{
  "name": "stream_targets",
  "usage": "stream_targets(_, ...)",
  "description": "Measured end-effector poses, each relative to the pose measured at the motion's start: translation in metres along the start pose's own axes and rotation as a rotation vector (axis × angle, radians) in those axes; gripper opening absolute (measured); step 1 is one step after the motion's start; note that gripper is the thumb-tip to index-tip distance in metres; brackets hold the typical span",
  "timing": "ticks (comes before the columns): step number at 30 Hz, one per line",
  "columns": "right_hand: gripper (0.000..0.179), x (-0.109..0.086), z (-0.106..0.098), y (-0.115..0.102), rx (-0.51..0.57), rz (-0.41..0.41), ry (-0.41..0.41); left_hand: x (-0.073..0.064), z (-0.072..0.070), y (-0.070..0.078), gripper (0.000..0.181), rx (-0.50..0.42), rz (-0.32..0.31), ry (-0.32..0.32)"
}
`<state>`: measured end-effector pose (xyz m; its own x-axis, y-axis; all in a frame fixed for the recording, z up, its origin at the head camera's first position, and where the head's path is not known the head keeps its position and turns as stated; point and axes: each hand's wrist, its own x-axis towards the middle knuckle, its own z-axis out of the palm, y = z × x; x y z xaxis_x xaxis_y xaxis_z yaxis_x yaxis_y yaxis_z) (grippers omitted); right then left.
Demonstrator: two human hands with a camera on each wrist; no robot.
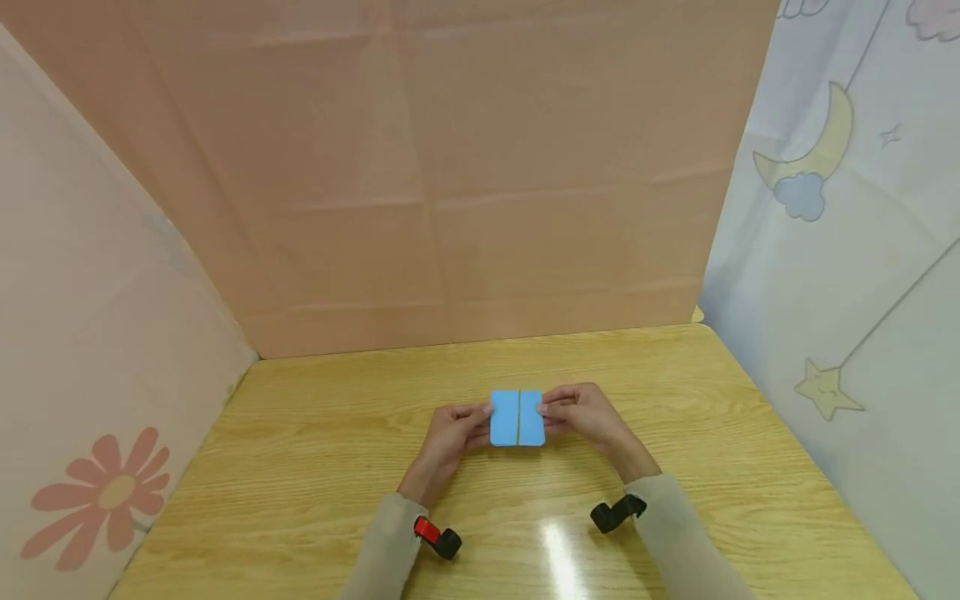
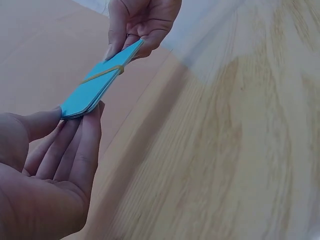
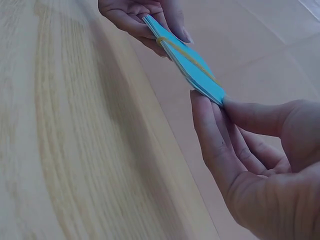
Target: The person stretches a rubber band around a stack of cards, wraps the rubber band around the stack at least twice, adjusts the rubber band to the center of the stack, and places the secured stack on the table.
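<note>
A small stack of blue cards (image 1: 504, 418) is held up between both hands, above the wooden table. Round its middle runs a yellowish rubber band (image 1: 518, 418). My left hand (image 1: 453, 435) pinches the left edge, thumb on top and fingers beneath. On the opposite edge my right hand (image 1: 587, 414) pinches the stack in the same way. Both wrist views show the layered edges of the cards (image 2: 92, 95) and the rubber band (image 3: 187, 57) stretched across them.
The wooden table (image 1: 315, 467) spreads beneath the hands. A peach-coloured sheet (image 1: 450, 183) hangs at the back. Pale patterned sheets stand at the left (image 1: 90, 317) and the right (image 1: 847, 275). Straps with black parts sit on both wrists.
</note>
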<state>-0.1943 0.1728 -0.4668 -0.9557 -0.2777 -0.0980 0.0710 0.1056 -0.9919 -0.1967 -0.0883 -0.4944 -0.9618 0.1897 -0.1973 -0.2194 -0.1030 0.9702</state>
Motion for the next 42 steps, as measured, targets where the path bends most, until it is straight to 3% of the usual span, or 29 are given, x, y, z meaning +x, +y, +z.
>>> stream_targets(18, 0.047, 0.001, 0.0, 0.002, -0.049, 0.053, -0.102, -0.007, -0.008, -0.002, 0.029, 0.088, 0.024, -0.014)
stream_targets(25, 0.043, 0.009, -0.004, -0.01, -0.134, 0.011, -0.135, -0.012, -0.01, 0.0, 0.03, 0.121, 0.044, -0.018)
stream_targets(33, 0.043, 0.022, -0.007, -0.029, -0.213, 0.029, -0.159, -0.016, -0.011, 0.002, 0.029, 0.107, 0.046, -0.036)
stream_targets(42, 0.044, 0.032, -0.007, -0.034, -0.254, 0.008, -0.211, -0.018, -0.013, 0.0, 0.028, 0.103, 0.041, -0.032)
